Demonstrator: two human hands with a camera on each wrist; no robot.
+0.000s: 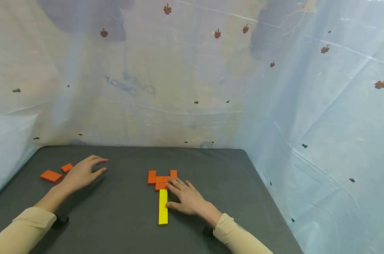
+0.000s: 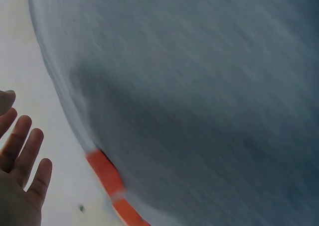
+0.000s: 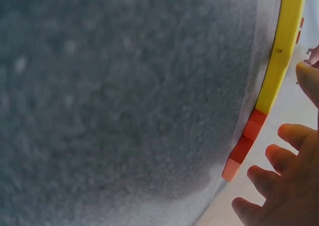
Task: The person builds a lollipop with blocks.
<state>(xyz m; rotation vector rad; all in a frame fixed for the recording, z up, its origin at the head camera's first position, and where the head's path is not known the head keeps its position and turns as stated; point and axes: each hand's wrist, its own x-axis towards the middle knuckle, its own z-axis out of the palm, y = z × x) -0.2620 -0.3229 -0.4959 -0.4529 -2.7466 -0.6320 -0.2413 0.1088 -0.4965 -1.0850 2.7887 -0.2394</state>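
Observation:
My left hand (image 1: pixel 81 174) hovers over the left part of the dark table, holding nothing, its fingers loosely extended. Just left of it lie a larger orange block (image 1: pixel 51 176) and a smaller orange block (image 1: pixel 66 168), the smaller partly behind the hand. Near the table's middle, several orange blocks (image 1: pixel 151 177) lie against one another, with a long yellow block (image 1: pixel 163 211) extending from them toward me. My right hand (image 1: pixel 189 198) is over the right side of this arrangement, fingers spread. Its fingertips cover part of the orange blocks; whether they touch is hard to tell.
A dark grey cloth covers the table (image 1: pixel 122 218). Translucent plastic sheeting (image 1: pixel 179 70) with small leaf prints hangs behind it, and more sheeting (image 1: pixel 331 148) runs along the right edge.

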